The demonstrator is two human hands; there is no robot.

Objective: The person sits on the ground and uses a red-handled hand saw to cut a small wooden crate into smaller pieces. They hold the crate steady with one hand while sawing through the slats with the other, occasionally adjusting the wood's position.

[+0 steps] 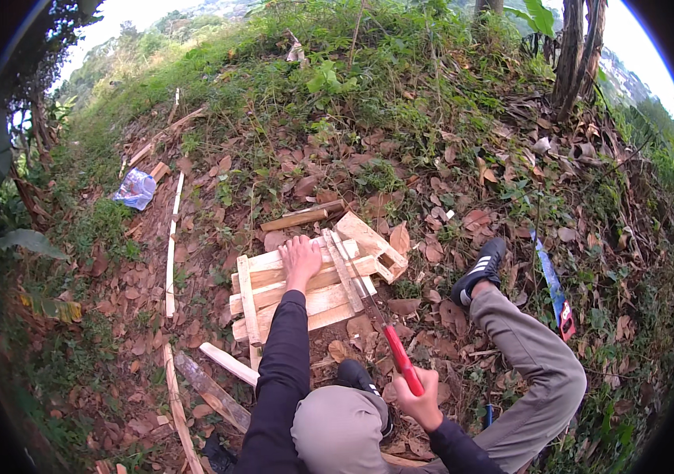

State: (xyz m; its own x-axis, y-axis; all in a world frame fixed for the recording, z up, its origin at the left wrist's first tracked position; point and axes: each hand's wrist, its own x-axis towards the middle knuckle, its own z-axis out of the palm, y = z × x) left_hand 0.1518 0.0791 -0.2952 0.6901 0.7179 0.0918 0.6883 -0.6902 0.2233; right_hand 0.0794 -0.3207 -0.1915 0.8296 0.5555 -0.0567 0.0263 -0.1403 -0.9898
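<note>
Several pale wooden slats lie side by side as a panel (322, 303) on the ground before me. One narrow crosspiece (247, 299) spans their left ends, another strip (345, 276) their right ends. My left hand (300, 259) presses down on the far slats, fingers stretched out. My right hand (422, 399) is wrapped round the red handle of a saw (401, 355). Its thin blade, seen almost edge-on, reaches up along the panel's right end, beside the strip. Whether its teeth touch the wood I cannot tell.
Short wood blocks (370, 242) and an offcut (302, 216) lie past the panel. A blue saw (548, 272) with a red handle rests beyond my right shoe (482, 268). Long strips (172, 253) and a clear plastic bag (136, 189) lie leftward among dry leaves.
</note>
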